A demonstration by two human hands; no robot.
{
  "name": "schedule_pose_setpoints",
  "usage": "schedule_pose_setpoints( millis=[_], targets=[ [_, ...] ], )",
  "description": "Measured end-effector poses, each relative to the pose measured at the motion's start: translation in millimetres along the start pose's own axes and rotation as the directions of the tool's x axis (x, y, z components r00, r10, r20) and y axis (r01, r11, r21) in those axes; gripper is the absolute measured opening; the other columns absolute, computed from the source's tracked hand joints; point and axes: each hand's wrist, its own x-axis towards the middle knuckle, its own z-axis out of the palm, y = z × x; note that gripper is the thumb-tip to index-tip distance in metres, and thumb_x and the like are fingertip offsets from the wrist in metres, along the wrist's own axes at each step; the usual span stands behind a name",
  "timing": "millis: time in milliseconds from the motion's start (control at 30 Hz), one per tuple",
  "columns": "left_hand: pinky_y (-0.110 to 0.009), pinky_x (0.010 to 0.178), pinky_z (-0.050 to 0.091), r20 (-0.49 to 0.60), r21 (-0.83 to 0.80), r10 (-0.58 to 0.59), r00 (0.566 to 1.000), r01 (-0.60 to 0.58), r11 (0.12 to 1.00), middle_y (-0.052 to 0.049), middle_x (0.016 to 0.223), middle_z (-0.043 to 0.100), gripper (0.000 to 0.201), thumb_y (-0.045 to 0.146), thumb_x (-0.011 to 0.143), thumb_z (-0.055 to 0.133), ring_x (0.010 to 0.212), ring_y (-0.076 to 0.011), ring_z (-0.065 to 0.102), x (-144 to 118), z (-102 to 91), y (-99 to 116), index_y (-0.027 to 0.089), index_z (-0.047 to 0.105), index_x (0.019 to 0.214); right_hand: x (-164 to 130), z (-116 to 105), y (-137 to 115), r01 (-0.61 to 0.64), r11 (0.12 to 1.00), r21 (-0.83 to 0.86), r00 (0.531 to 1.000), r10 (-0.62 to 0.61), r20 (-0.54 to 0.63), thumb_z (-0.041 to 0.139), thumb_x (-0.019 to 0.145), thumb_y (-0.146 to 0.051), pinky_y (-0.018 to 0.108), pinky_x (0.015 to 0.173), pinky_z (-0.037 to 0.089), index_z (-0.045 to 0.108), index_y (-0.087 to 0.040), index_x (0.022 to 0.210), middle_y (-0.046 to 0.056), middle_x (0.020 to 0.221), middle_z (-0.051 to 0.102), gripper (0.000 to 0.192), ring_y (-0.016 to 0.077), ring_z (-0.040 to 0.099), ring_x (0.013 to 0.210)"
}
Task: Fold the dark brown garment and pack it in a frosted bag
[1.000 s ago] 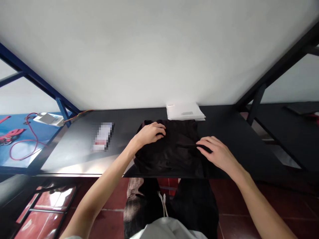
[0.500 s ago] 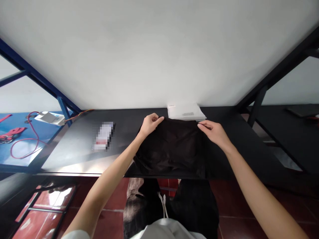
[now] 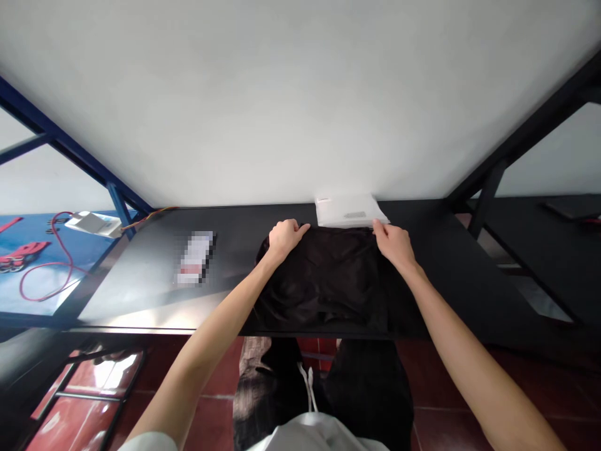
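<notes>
A piece of black fabric, perhaps a garment, lies spread on the black table and reaches its front edge. At the fabric's far left corner my left hand is closed, thumb pointing inward along the edge. My right hand is closed on the far right corner, with the thumb on top. The far edge runs fairly straight between both hands. Just behind it lies a stack of white paper or plastic sheets, close to my right thumb.
A pixelated flat item lies on the table's left part. On the blue table further left are a white box, a red cord and red straps. A pale wall rises behind the table.
My right hand has moved slightly inward, its fingers now folded down more over the fabric's corner. My left hand's fingers have curled more. The fabric lies almost as before.
</notes>
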Motion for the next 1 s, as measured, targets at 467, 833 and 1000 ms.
schedule_pose_setpoints(
  millis=[467,833,1000],
  targets=[
    [-0.047,0.114,0.05,-0.051,0.035,0.63,0.775,-0.629,0.777,-0.012,0.137,0.07,0.03,0.033,0.104,0.053,0.131,-0.0287,0.064,-91,-4.9,-44,0.022,0.069,0.126,-99,-20,-60,0.495,0.821,0.285,0.85,-0.526,0.039,0.049,0.105,-0.044,0.046,0.108,0.055,0.075,-0.024,0.12,0.011,0.129,0.075,0.037,0.0276,0.068,0.124],
    [-0.058,0.131,0.024,0.08,0.135,0.564,0.822,-0.569,0.811,-0.004,0.173,0.03,0.056,0.048,0.107,0.046,0.161,-0.0323,0.025,-111,12.9,-69,0.033,0.044,0.161,-104,1,-33,0.602,0.799,-0.018,0.746,-0.554,0.369,0.044,0.105,-0.053,0.065,0.125,0.029,0.038,-0.035,0.164,0.005,0.171,0.036,0.062,0.0353,0.026,0.16],
    [-0.058,0.131,0.022,0.065,0.168,0.549,0.833,-0.551,0.817,-0.004,0.174,0.027,0.058,0.051,0.107,0.044,0.162,-0.0337,0.022,-113,13.9,-68,0.031,0.043,0.162,-108,2,-38,0.581,0.811,-0.072,0.778,-0.528,0.34,0.044,0.104,-0.057,0.065,0.126,0.026,0.04,-0.033,0.163,0.007,0.171,0.036,0.064,0.0354,0.025,0.16]
  ],
)
